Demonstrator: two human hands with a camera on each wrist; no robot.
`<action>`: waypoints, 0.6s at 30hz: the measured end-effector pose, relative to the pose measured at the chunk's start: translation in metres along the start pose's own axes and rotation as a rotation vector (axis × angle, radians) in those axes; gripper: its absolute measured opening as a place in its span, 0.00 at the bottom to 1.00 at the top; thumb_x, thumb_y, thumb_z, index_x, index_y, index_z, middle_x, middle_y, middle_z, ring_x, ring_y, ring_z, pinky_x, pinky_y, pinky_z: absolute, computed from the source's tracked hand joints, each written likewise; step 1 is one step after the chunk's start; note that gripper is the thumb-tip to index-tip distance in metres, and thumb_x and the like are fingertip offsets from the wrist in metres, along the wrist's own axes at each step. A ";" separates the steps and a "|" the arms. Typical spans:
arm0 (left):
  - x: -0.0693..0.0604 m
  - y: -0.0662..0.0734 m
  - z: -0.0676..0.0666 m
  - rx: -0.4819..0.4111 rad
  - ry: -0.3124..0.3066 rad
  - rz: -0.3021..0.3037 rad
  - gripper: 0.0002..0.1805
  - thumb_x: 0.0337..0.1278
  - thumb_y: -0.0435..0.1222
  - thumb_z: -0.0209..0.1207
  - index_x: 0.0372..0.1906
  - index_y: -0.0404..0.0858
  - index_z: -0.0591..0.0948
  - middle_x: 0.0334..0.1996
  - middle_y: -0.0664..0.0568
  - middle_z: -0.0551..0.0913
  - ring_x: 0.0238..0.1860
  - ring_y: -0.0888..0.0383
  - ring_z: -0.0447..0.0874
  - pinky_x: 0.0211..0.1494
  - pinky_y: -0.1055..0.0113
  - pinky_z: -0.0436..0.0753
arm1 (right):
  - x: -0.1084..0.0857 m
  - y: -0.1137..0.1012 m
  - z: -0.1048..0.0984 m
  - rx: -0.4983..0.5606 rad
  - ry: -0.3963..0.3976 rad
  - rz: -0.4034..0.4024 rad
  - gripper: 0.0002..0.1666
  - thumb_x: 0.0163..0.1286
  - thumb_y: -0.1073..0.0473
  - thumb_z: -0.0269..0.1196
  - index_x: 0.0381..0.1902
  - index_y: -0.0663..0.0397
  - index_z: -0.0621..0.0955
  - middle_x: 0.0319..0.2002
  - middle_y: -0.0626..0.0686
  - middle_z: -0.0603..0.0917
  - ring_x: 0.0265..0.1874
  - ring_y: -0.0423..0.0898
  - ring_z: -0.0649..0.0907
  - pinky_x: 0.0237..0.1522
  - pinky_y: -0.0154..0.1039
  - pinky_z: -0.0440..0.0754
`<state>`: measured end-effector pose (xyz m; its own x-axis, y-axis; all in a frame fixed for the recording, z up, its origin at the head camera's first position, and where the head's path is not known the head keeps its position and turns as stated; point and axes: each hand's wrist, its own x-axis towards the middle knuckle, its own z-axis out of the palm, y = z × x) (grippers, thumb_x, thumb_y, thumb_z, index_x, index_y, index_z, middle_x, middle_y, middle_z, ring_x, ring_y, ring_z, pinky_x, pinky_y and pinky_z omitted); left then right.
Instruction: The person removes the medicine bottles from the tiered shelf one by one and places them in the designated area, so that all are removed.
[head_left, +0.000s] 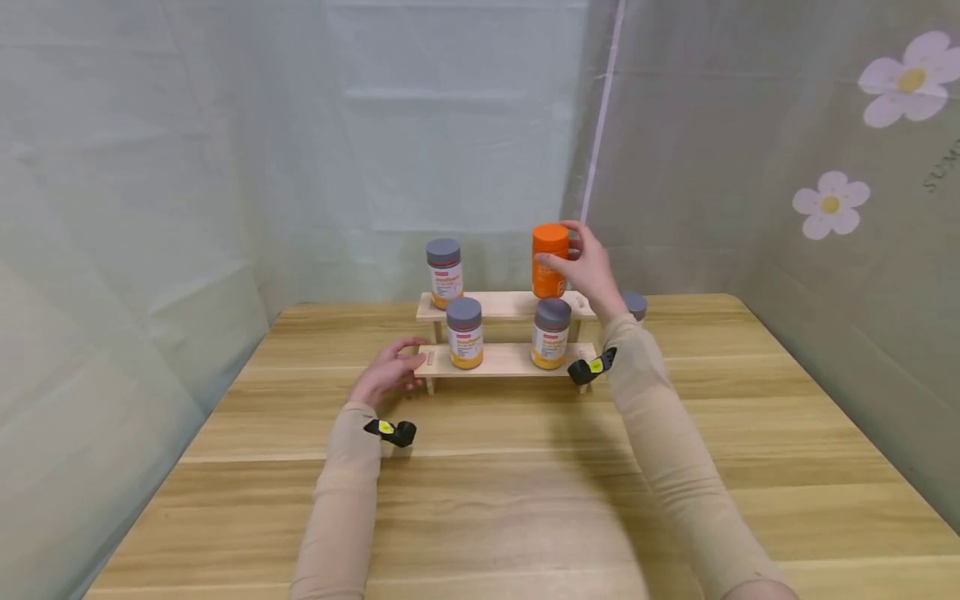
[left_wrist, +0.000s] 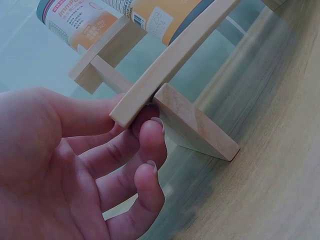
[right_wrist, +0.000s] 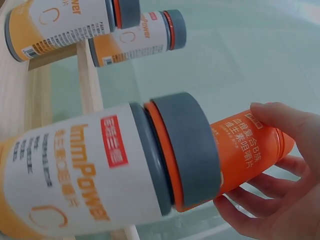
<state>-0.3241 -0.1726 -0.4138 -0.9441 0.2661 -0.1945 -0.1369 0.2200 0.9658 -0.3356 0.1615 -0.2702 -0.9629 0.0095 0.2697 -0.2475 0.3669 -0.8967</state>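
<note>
An orange bottle (head_left: 550, 262) with an orange cap is upright at the right part of the upper tier of a two-tier wooden rack (head_left: 502, 360). My right hand (head_left: 590, 265) grips it round the side, thumb in front; whether its base touches the board cannot be told. My left hand (head_left: 388, 372) holds the left end of the lower board, its fingers curled under the edge in the left wrist view. Grey-capped bottles stand on the rack: one at upper left (head_left: 446, 273), one at lower left (head_left: 466, 335) and one at lower right (head_left: 552, 336).
Another grey-capped bottle (head_left: 635, 306) stands to the right of the rack, mostly hidden behind my right wrist. The rack rests on a wood-grain table (head_left: 480, 492). Pale curtains (head_left: 465, 125) hang behind the table and at its sides.
</note>
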 end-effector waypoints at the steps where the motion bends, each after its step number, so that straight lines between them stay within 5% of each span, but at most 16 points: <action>1: 0.000 0.000 0.000 -0.003 0.001 -0.002 0.29 0.71 0.37 0.51 0.71 0.37 0.59 0.30 0.58 0.78 0.23 0.64 0.78 0.27 0.74 0.76 | -0.001 0.000 -0.002 0.005 0.009 0.001 0.39 0.63 0.54 0.68 0.69 0.46 0.64 0.63 0.60 0.74 0.60 0.56 0.76 0.62 0.55 0.75; 8: -0.001 0.000 -0.001 0.001 0.002 -0.008 0.28 0.71 0.38 0.51 0.71 0.38 0.59 0.31 0.57 0.79 0.24 0.64 0.78 0.28 0.73 0.77 | -0.010 0.006 -0.017 -0.021 0.025 0.029 0.40 0.63 0.52 0.67 0.70 0.42 0.63 0.65 0.59 0.73 0.62 0.56 0.75 0.62 0.55 0.76; 18: -0.003 0.001 -0.002 0.004 0.005 -0.006 0.29 0.71 0.37 0.52 0.72 0.38 0.59 0.30 0.58 0.79 0.24 0.63 0.79 0.29 0.72 0.78 | -0.014 0.008 -0.032 -0.042 0.081 0.058 0.41 0.63 0.49 0.68 0.68 0.50 0.62 0.65 0.58 0.72 0.62 0.55 0.74 0.66 0.52 0.72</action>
<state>-0.3219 -0.1753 -0.4119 -0.9449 0.2601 -0.1990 -0.1409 0.2256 0.9640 -0.3208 0.1936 -0.2701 -0.9632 0.1068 0.2468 -0.1851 0.4026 -0.8965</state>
